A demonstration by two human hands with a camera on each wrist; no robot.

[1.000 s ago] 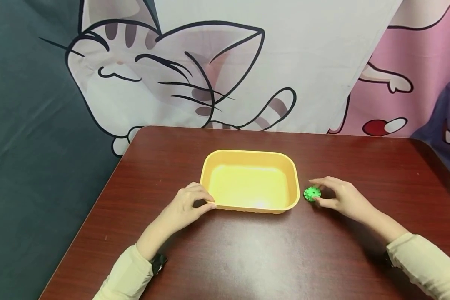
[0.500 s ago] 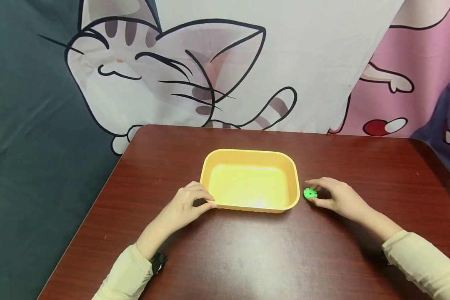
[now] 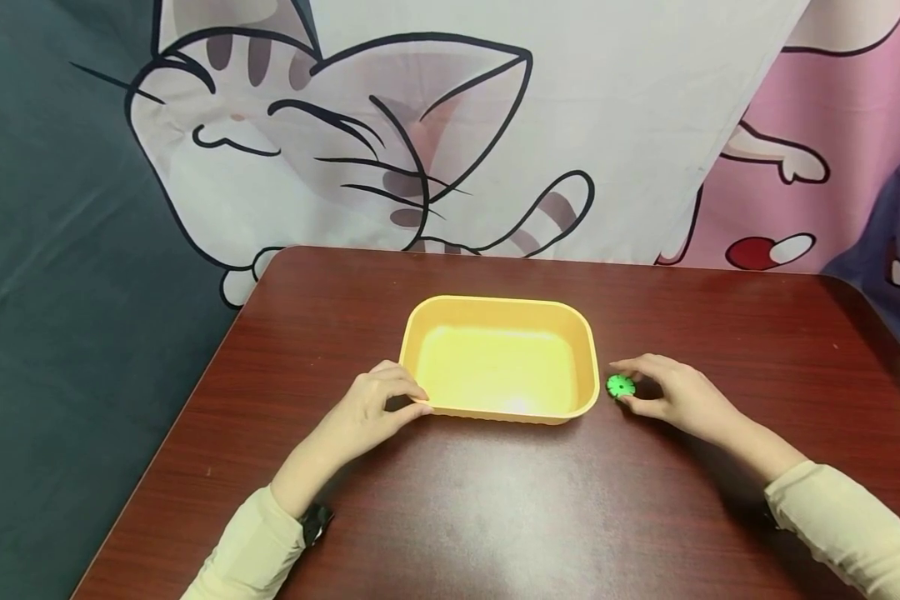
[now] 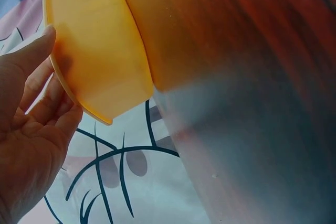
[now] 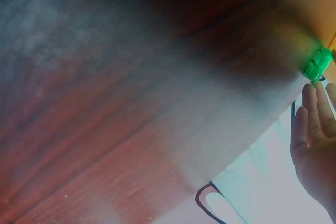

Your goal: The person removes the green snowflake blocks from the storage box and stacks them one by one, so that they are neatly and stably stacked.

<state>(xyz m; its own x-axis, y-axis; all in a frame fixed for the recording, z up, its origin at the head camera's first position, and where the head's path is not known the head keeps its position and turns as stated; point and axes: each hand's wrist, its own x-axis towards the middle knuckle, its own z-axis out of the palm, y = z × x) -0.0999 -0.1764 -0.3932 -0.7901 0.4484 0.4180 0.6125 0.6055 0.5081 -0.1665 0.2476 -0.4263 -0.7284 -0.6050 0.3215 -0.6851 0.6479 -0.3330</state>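
My left hand pinches the near left corner of a yellow plastic bin, thumb outside and fingers over the rim. The left wrist view shows the thumb and fingertips along the rim of that bin. Just right of the bin, my right hand holds green notched discs between thumb and fingers, low over the table. Seen from the right wrist, the green discs look stacked in layers, close to the fingertips; most of the thumb is out of frame.
The bin stands on a dark red-brown wooden table with a glossy glare at the front. Behind hangs a cloth printed with a cartoon cat. A dark curtain falls along the left side.
My right hand has moved slightly left toward the bin, and the green discs, offset earlier, now line up as one round shape. My left hand stays on the bin's rim.
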